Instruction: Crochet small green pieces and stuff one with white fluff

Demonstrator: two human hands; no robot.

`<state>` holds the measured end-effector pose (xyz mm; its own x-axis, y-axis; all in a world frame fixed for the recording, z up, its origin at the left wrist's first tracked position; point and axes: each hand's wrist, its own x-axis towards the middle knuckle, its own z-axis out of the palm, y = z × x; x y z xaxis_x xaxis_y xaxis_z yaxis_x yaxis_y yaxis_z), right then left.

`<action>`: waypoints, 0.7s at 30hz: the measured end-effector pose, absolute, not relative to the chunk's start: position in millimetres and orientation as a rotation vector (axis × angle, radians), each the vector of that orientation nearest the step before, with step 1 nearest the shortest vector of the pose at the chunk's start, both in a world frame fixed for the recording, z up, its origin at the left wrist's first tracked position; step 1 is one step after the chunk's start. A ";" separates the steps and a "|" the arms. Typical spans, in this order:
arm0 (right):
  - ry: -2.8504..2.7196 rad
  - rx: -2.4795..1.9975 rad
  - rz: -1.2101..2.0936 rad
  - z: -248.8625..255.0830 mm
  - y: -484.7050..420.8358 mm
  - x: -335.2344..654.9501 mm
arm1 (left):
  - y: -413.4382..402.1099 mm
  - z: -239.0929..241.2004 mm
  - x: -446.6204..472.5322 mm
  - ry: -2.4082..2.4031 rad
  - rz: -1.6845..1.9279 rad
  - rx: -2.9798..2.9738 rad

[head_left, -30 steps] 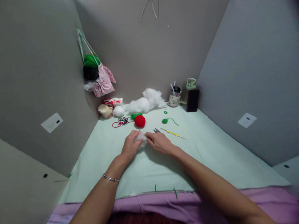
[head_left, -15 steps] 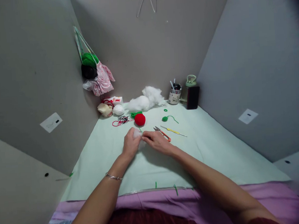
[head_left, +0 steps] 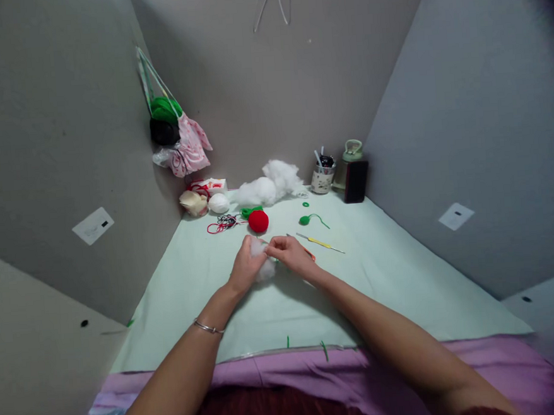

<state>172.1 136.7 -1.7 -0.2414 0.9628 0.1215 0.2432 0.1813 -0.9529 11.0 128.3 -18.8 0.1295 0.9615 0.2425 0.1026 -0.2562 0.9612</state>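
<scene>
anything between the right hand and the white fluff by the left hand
Nothing visible: the right hand's fingertips are right at the edge of the white fluff by the left hand. The scissors, partly hidden by the right hand, and the red ball, beyond both hands, are outside that gap.

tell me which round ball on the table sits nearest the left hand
The round red yarn ball, just beyond the left hand; the round white ball sits farther back, the small green tailed ball farther right.
</scene>
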 end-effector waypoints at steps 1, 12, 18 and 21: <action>-1.640 -1.172 1.099 -2.7 138.7 172.9 | 128.3 -18.4 10.3 1.034 1.229 1.506; -1.679 -1.157 1.061 -5.2 143.1 178.7 | 130.9 -8.9 3.5 0.821 1.129 1.339; -1.766 -1.141 1.062 1.7 138.3 182.1 | 135.1 -13.7 1.5 0.898 1.134 1.284; -1.838 -1.117 1.055 8.2 134.2 184.3 | 137.4 -17.5 0.7 0.922 1.130 1.274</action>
<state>184.3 134.2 8.2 -0.3574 0.9193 0.1649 0.3216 0.2869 -0.9023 0.7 137.4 -17.5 0.2300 0.9702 0.0769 -0.1201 -0.0501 0.9915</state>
